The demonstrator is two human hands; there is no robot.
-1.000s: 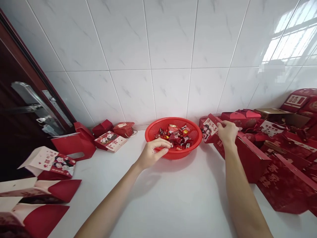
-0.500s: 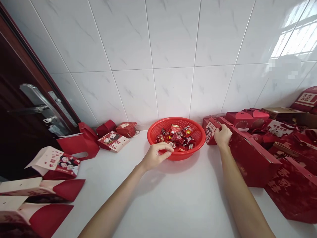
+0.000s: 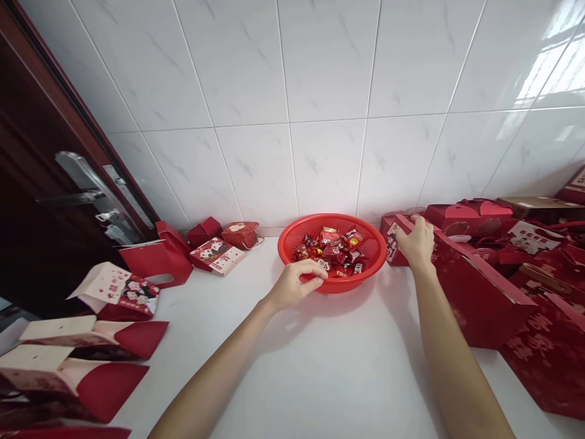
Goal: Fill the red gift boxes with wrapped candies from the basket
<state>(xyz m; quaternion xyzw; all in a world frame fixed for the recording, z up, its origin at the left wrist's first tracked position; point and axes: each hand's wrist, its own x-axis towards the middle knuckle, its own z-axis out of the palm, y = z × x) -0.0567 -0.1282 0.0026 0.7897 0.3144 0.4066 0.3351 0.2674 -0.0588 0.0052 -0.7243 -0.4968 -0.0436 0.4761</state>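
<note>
A round red plastic basket [image 3: 286,247] stands by the wall, with several red-wrapped candies [image 3: 331,250] inside. My left hand [image 3: 297,283] is at its front left rim, fingers bent and a gap between thumb and forefinger; nothing shows in it. To the basket's right, my right hand [image 3: 418,242] is over a small red gift box [image 3: 393,241] with printed figures. Its thumb and fingers are apart, the thumb close to the box's front. The hand covers the box's right part, so whether the fingertips touch it is hard to see.
Several red and cream gift boxes [image 3: 219,256] line the left side. A large red box [image 3: 475,299] and more red packaging crowd the right, beside a brown carton [image 3: 534,204]. Behind is a tiled wall [image 3: 324,164]; a dark door with a handle [image 3: 86,195] is at left.
My right hand has loosened from the small gift box, its fingers rising and spreading. My left hand stays by the basket rim. The whole view has shifted slightly.
</note>
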